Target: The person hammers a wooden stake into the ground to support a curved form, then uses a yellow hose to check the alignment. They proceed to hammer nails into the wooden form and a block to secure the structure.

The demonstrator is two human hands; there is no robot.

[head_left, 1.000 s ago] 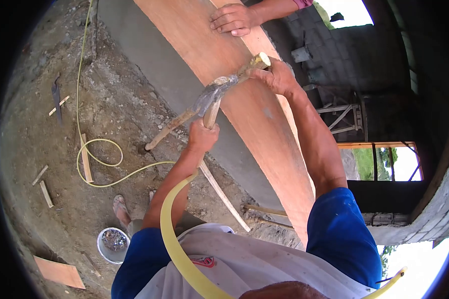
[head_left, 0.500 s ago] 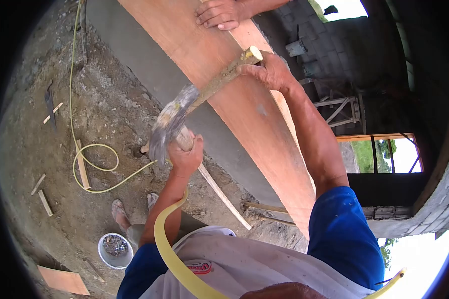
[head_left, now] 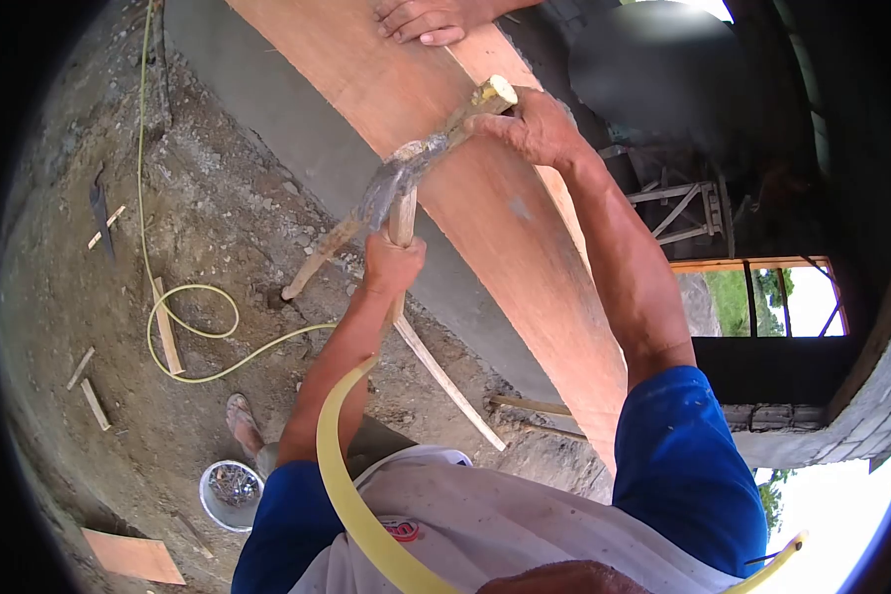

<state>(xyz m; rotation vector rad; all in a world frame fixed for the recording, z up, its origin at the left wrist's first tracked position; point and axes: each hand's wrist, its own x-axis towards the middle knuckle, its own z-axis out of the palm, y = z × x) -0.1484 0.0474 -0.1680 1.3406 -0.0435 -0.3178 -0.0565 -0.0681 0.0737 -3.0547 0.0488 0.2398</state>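
Note:
My left hand (head_left: pixel 394 263) is wrapped around the wooden handle of a hammer (head_left: pixel 403 178). Its grey, worn metal head overlaps a round wooden pole (head_left: pixel 332 243) in this view. The pole slants from the ground up to a pale, cut end, across a long plywood board (head_left: pixel 525 247). Near that cut end, my right hand (head_left: pixel 530 129) grips the pole with thumb and fingers, close to the board's upper edge. Another person's hand (head_left: pixel 421 18) rests on the board farther up.
A grey plastered wall face (head_left: pixel 267 99) runs beneath the board. Below lie a yellow hose (head_left: pixel 198 288), a thin stick (head_left: pixel 450 386), wood scraps (head_left: pixel 166 327) and a white bucket (head_left: pixel 230 495) on rough dirt. A wooden stand (head_left: pixel 678 213) shows inside the building.
My left hand has moved up and to the right, bringing the hammer head from below the pole to over it. My right hand keeps its grip; the other person's hand stays on the board.

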